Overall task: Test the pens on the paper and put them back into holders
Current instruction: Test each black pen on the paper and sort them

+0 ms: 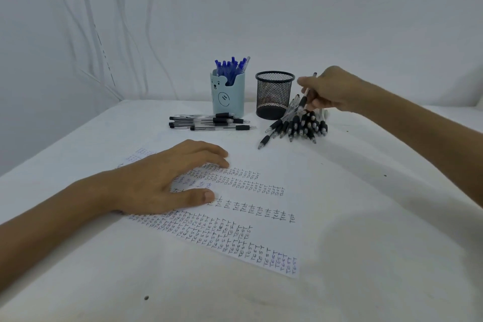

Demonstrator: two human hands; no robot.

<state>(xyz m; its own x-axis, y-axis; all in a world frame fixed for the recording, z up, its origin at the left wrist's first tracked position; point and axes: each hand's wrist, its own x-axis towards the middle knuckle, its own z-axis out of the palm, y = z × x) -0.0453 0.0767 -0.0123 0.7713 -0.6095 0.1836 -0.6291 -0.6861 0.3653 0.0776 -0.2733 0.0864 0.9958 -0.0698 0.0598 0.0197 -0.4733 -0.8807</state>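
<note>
Pens with clear barrels and black rubber grips (300, 125) lie heaped in a loose fan on the white tabletop (366, 217), just to the right of the round black wire-mesh holder (273, 97). The right hand (329, 91) hangs over that heap, thumb and fingers pinching one pen of the same kind (306, 93), which stands steeply with its tip pointing down toward the pile. The left hand (167, 180) lies flat, fingers loosely spread and holding nothing, on the white sheet of paper (251, 201), pinning it down.

By the look of things the job is partly done. The paper carries many rows of the handwritten word "test", some in blue ink and some in black, so plenty of pens seem to have had their trial. The pale blue plastic holder with a bear face (227, 97) stands to the left of the mesh one and is packed with blue-capped pens (231, 68), so the blue lot looks finished and put away.

The black pens are what is left. The mesh holder shows no pens rising above its rim; whether anything lies at its bottom I cannot tell. A second group, slim clear stick pens with black caps (211, 123), lies in a rough row in front of the bear holder. Whether those were tested, the picture does not say. The pinched pen seems next for the paper, with the whole heap behind it to test and stow.
</note>
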